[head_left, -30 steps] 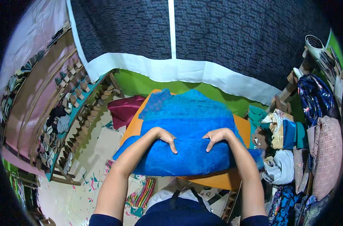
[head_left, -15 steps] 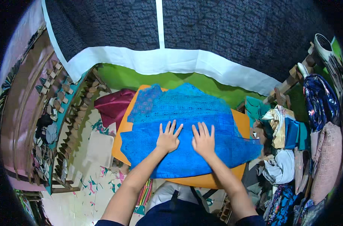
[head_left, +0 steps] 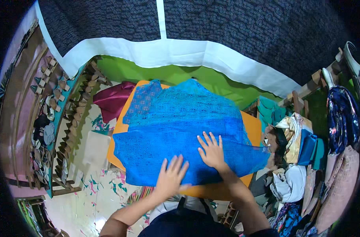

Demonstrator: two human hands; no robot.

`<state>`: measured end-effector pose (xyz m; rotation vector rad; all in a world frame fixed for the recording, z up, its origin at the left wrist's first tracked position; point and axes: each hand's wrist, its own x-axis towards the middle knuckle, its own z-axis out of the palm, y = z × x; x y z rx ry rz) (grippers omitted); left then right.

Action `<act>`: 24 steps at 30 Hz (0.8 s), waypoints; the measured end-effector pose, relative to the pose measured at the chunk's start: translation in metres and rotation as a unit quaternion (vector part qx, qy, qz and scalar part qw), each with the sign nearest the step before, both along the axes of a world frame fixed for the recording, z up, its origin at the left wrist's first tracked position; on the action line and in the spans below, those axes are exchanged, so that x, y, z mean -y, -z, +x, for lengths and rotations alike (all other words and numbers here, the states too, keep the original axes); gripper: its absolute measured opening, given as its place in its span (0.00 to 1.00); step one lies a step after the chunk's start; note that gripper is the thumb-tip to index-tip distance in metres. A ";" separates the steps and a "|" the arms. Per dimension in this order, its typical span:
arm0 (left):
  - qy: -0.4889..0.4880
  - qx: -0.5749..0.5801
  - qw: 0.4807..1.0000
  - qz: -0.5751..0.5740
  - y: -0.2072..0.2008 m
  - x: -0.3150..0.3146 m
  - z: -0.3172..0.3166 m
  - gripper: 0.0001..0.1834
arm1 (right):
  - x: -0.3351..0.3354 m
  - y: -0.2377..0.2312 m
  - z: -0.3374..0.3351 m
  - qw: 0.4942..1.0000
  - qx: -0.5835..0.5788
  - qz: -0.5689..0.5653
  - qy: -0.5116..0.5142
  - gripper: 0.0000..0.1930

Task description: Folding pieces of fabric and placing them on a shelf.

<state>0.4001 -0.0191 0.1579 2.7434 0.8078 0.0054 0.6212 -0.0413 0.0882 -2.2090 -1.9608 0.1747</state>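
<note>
A blue lace garment lies spread over an orange tabletop, its far part lighter and more openwork than the smooth near part. My left hand, slightly blurred, is over the garment's near edge with its fingers apart; whether it touches the cloth I cannot tell. Farther in and to the right, my right hand rests flat on the blue cloth, fingers spread. Neither hand holds anything. A patterned bluish-grey piece of the cloth lies at the far left corner of the table.
Maroon satin cloth hangs left of the table. Wooden racks with wedge-shaped pieces stand along the left. Folded fabrics crowd the right side. Coloured scraps litter the floor, and a dark curtain with white edging hangs ahead.
My left hand has moved from the middle of the garment back toward its near edge. The right hand has stayed on the cloth, its fingers now tilted leftward. The view has shifted slightly.
</note>
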 end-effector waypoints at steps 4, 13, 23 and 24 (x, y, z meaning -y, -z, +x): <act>0.104 -0.046 0.979 0.171 0.057 0.052 -0.032 0.33 | -0.016 -0.008 -0.016 0.997 0.050 0.011 -0.064 0.26; 0.025 -0.003 0.981 0.193 0.073 0.036 -0.003 0.39 | -0.030 0.006 0.001 0.972 -0.061 -0.001 -0.228 0.29; 0.133 0.011 0.989 0.066 0.021 -0.010 0.009 0.31 | -0.050 -0.012 0.005 0.961 -0.106 -0.127 -0.222 0.29; 0.150 -0.027 0.988 0.017 0.010 -0.010 0.010 0.30 | -0.049 -0.016 0.005 0.956 -0.120 -0.151 -0.221 0.29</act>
